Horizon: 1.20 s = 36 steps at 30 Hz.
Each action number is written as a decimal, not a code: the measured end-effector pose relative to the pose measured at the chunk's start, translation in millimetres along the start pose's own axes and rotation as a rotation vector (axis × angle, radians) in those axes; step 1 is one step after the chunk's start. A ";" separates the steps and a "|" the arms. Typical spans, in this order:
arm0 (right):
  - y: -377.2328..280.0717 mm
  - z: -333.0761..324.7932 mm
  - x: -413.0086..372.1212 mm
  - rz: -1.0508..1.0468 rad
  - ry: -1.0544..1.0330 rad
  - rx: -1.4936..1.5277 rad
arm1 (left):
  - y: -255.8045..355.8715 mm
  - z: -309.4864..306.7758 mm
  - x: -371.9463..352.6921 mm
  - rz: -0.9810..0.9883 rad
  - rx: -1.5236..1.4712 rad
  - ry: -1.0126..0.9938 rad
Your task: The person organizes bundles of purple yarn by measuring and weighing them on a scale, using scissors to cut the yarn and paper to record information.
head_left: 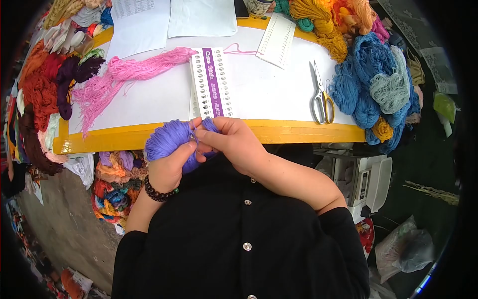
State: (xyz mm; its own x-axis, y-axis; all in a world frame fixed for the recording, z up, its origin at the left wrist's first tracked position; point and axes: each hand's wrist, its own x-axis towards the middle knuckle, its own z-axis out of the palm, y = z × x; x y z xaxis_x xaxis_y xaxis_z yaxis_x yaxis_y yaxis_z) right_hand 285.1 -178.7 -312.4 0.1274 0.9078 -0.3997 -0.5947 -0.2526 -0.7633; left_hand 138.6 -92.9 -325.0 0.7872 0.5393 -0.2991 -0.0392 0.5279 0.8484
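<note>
— What was in the hands, and how did it look?

— A purple skein (167, 141), a plump, rounded bundle of fine, glossy thread whose strands ran side by side in smooth ridges. It was held at the near edge of the surface (284, 99), by the front of a black shirt (209, 239)

— And how did each hand stand?

— The left hand (172, 163) curled round the bundle, its thumb pressed against the strands. The right hand (240, 142) had thumb and fingertips together, pinching thread at the skein's right end; exactly which strands were caught was too small to tell

— What was the surface like?

— White and flat, with a shiny yellow strip (298, 131) along its near edge. A long printed card (211, 82) lay there, with round holes down both sides and a purple band reading "Cross Stitch"

— Any other thread near it?

— A loose pink hank (137, 70), soft and frayed at its left end, narrowed towards the card; a thin pink strand (241, 52) led from the card's other side to a second white card (276, 40)

— And to the right?

— Scissors (319, 88) with slim metal blades and looped handles, beside a thick heap of twisted blue yarn (371, 60)
</note>
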 end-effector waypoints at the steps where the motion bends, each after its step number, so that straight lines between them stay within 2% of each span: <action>1: 1.1 -0.5 -0.2 -0.001 0.000 -0.001 | -1.1 0.6 -0.1 0.004 -0.005 0.020; 3: 4.6 -3.5 0.4 -0.050 0.011 -0.278 | -1.4 -0.4 -0.5 0.007 0.006 -0.004; 4: 5.3 -4.2 1.3 -0.052 0.011 -0.283 | -1.1 -1.6 -0.9 0.009 0.016 -0.025; 6: 6.2 -4.6 4.0 -0.065 -0.014 0.000 | -3.2 -7.5 -1.7 0.071 0.078 0.006; 7: 5.8 -6.7 6.4 -0.068 -0.020 -0.007 | -3.0 -8.8 -2.9 0.128 0.142 0.038; 8: 4.3 -9.8 9.9 -0.009 -0.021 0.115 | -1.5 -7.9 -5.4 0.140 0.141 0.041; 10: 1.4 -7.9 13.4 0.033 -0.039 0.296 | 3.8 -4.2 -10.8 0.102 -0.025 0.209; 11: -0.3 -6.9 14.2 0.031 -0.047 0.288 | 3.5 -9.0 -12.4 0.113 -0.026 0.212; 15: -8.9 -3.4 9.6 0.030 -0.068 0.358 | 8.5 -30.7 -19.9 0.170 -0.273 0.087; 17: -13.3 -2.5 6.2 0.033 -0.067 0.357 | 12.8 -43.4 -25.7 0.135 -0.467 -0.133; 19: -14.7 -2.5 3.5 0.051 -0.064 0.333 | 14.7 -41.8 -27.3 0.146 -0.416 -0.064; 21: -15.3 0.8 3.7 0.048 -0.022 0.346 | 11.8 -43.3 -24.5 0.136 -0.218 0.015; 22: -15.6 3.1 4.5 0.045 0.018 0.362 | 10.0 -36.8 -24.2 0.136 -0.047 0.070; 24: -15.9 7.0 6.4 0.040 0.046 0.392 | 9.1 -19.7 -21.2 0.269 0.455 0.068; 25: -17.9 9.3 6.0 0.035 0.073 0.419 | -1.2 -18.0 -19.0 0.239 0.564 0.063; 28: -18.6 12.1 3.9 0.042 0.116 0.400 | -17.3 -6.8 -8.4 0.553 0.900 0.109; 32: -18.7 12.8 1.2 0.056 0.150 0.391 | -18.6 -8.8 -4.7 0.529 0.931 0.076; 36: -14.5 10.4 0.9 0.046 0.127 0.408 | -9.8 -1.9 -12.0 0.473 0.661 0.154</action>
State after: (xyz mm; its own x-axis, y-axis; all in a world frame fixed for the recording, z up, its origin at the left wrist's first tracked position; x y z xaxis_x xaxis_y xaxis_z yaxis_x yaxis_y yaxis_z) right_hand 285.5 -170.7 -296.4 0.1752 0.8436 -0.5076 -0.8641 -0.1154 -0.4899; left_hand 128.3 -103.2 -330.5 0.6833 0.7170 0.1380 0.0632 -0.2463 0.9671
